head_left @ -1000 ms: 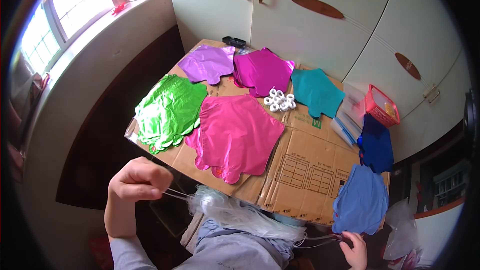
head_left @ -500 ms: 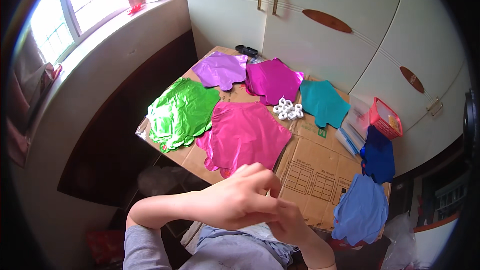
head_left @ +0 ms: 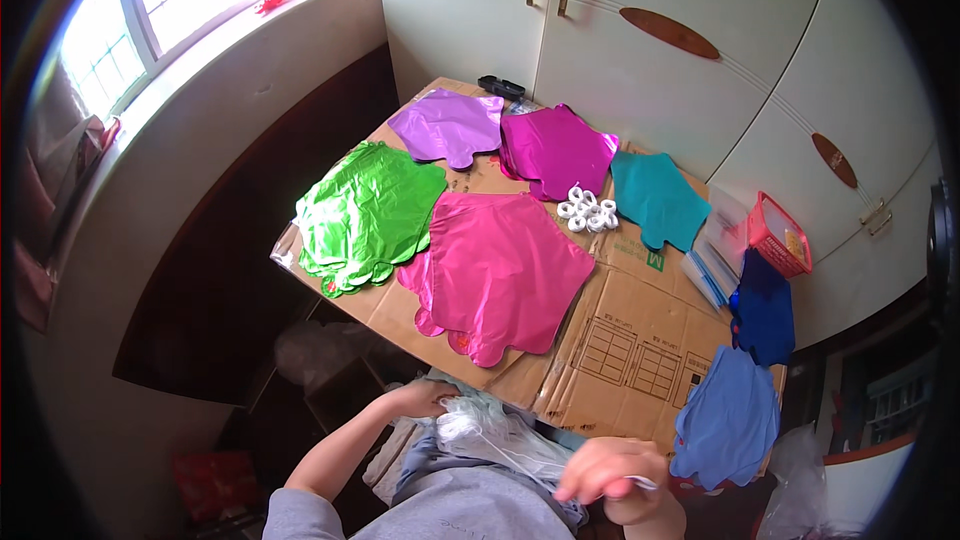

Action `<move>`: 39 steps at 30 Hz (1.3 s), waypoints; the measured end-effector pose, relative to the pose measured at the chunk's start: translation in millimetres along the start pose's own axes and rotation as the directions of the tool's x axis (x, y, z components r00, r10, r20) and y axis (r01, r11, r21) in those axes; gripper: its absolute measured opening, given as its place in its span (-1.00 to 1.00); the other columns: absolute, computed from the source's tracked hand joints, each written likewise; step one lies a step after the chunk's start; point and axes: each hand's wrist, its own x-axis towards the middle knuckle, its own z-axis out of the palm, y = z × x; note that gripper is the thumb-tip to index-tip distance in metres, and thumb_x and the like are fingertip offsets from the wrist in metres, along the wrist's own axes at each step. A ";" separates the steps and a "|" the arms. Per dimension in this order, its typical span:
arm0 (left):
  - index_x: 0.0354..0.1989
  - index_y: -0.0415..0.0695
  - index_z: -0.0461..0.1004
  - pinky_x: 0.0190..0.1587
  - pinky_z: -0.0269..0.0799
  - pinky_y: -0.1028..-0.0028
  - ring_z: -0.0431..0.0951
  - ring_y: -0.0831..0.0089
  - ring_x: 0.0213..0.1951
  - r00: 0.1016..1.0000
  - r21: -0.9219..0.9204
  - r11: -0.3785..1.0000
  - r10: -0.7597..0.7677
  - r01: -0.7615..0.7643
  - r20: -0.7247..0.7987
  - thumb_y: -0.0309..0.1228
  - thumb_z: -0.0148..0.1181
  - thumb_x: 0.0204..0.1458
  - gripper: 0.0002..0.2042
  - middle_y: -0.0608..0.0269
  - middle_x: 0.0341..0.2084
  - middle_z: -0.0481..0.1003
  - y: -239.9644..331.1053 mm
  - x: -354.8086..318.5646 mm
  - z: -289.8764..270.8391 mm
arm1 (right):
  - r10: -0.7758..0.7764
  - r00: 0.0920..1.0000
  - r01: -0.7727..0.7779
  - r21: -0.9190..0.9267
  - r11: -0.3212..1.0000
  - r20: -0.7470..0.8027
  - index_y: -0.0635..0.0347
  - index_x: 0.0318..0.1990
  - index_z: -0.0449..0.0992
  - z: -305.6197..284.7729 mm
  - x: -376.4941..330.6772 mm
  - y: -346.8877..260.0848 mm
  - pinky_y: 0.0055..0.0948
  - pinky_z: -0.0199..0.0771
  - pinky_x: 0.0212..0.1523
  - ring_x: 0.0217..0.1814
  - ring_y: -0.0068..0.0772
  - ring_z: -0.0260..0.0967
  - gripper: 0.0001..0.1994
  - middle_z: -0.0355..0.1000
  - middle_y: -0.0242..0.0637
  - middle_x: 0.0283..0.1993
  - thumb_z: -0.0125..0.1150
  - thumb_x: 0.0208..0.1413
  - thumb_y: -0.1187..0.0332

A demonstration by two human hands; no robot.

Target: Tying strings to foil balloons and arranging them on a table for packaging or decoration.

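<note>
Over my lap lies a loose bundle of white string [head_left: 490, 430], at the cardboard's near edge. My left hand [head_left: 424, 398] is at the bundle's left end, its fingers curled against the string and partly hidden. To the right, my right hand [head_left: 613, 473] is closed in a pinch, raised in front of me. A thin strand runs toward it from the bundle, and a short white piece shows at its fingers. Just beyond, flat pink foil sheets [head_left: 505, 275] lie stacked on the cardboard [head_left: 560, 395].
Around the pink stack are foil sheets in green [head_left: 370, 210], lilac [head_left: 447, 127], magenta [head_left: 560, 150], teal [head_left: 658, 198], dark blue [head_left: 765, 310] and light blue [head_left: 728, 415]. White rolls [head_left: 588, 210] sit mid-table. A red basket [head_left: 780, 233] stands right, before white cabinets [head_left: 670, 90].
My hands were together above the near edge; now they are apart. The left went down and left to the string, the right moved right and down. The string bundle has come into view.
</note>
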 end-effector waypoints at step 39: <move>-0.06 -0.16 0.43 -0.37 0.37 0.54 0.43 0.63 -0.41 0.813 -0.196 0.800 0.505 -0.567 -0.290 -0.31 0.28 -0.07 -0.62 0.26 -0.37 0.51 299.8 63.3 -132.5 | 0.608 0.794 -0.589 -0.259 0.765 -0.008 0.23 -0.45 0.31 -96.2 43.6 -8.2 -0.59 0.28 -0.44 -0.50 -0.67 0.19 -0.67 0.24 -0.42 -0.51 -0.21 0.29 0.22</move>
